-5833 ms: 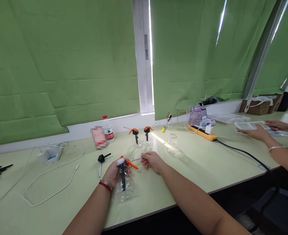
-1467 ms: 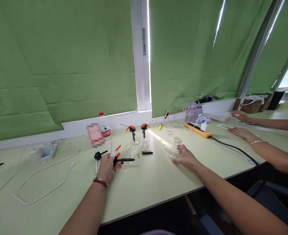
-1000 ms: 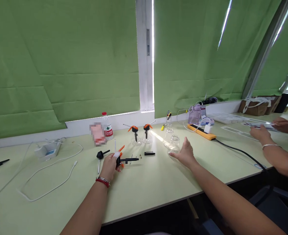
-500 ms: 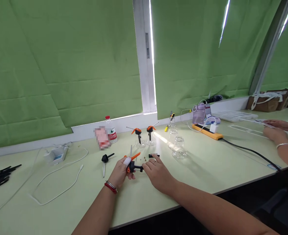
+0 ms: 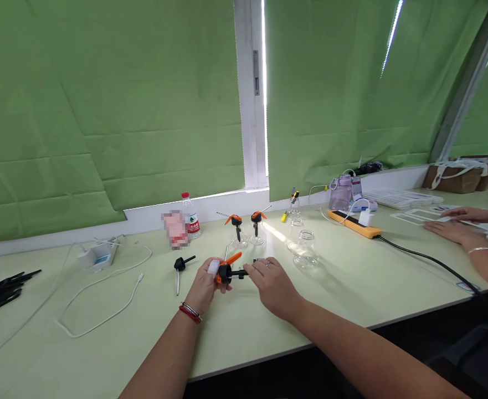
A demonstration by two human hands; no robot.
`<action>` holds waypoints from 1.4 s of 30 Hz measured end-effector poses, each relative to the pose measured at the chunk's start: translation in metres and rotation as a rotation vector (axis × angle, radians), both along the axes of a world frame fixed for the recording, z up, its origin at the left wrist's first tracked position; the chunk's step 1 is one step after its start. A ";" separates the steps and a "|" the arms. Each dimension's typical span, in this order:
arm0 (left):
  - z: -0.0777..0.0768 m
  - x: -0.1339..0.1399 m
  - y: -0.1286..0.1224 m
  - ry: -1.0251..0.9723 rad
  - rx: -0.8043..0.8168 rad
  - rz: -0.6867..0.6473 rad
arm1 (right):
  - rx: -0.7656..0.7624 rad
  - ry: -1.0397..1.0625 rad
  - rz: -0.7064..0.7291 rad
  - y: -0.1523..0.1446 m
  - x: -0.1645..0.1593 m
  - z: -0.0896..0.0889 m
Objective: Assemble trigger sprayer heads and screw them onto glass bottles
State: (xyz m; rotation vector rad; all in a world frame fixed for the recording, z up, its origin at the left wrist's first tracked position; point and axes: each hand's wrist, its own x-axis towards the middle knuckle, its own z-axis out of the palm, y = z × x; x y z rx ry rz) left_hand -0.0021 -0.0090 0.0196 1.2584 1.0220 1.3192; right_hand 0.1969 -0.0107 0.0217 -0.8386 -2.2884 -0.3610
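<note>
My left hand [image 5: 204,284] is wrapped round a black-and-orange jar lid mechanism [image 5: 226,274], with its orange lever pointing up and right. A shaft with a black end [image 5: 239,274] sticks out of the lid to the right. My right hand [image 5: 277,291] pinches the tip of that shaft between thumb and fingers. Just behind its fingers, a small coil spring [image 5: 261,259] is partly covered. Left of my hands lies a black cap with a metal rod [image 5: 179,266]. Two glass jars with similar orange-topped lids [image 5: 236,220] stand behind.
Open glass jars [image 5: 306,252] stand to the right. A red-capped water bottle [image 5: 191,219] is at the back, an orange power strip [image 5: 354,224] at right. White cable [image 5: 102,327] and black parts [image 5: 3,291] lie left. A co-worker's hands [image 5: 451,224] handle white frames.
The lid mechanism has turned so its black underside and shaft show more, and my right fingers now cover more of the small parts behind. The co-worker's hands moved left over the frames.
</note>
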 end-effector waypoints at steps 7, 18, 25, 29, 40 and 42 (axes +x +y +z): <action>0.002 0.000 -0.003 0.252 0.175 0.031 | -0.807 0.431 0.059 0.019 0.004 0.012; -0.011 0.003 0.008 0.279 -0.202 0.026 | -1.155 0.525 -0.011 0.061 -0.003 -0.017; -0.013 0.000 0.005 0.456 -0.289 0.029 | -1.084 0.490 -0.062 0.068 -0.012 -0.036; -0.012 -0.001 0.005 0.579 -0.222 0.109 | -1.094 0.500 -0.011 0.071 -0.015 -0.047; -0.018 0.004 0.014 0.987 -0.041 0.269 | -0.860 0.348 -0.034 0.065 -0.029 -0.045; -0.017 0.005 0.015 1.065 -0.046 0.250 | -0.854 0.308 -0.034 0.064 -0.030 -0.042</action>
